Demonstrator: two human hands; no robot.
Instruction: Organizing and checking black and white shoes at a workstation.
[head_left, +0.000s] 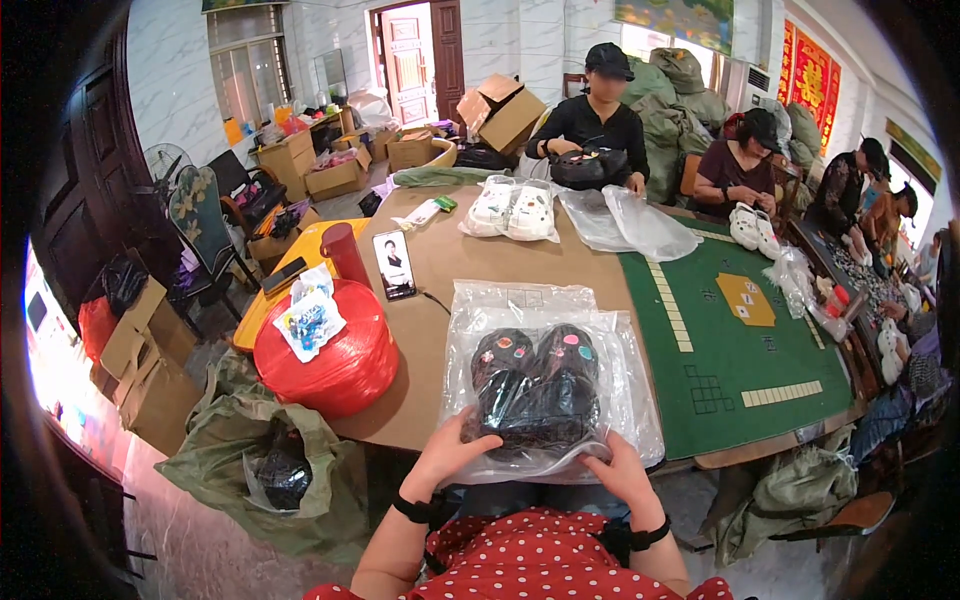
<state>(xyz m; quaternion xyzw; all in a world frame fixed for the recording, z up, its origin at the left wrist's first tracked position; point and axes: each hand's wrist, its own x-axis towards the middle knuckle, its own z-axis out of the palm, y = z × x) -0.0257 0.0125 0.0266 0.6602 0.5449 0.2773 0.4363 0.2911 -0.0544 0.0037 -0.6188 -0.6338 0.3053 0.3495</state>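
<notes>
Glossy clear plastic bag, crinkled

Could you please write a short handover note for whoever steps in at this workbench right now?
Left hand: gripping the near left corner of the clear plastic bag.
Right hand: gripping the bag's near right edge.
Bag lies on the brown table, on a stack of empty clear bags.
Done: a pair of black clogs with coloured charms is inside the bag.
Left: the bag's near end, at the hands, does not look sealed; I cannot tell for sure.
Nearby: red twine spool to the left, phone beyond it, a bagged white pair further back.
</notes>
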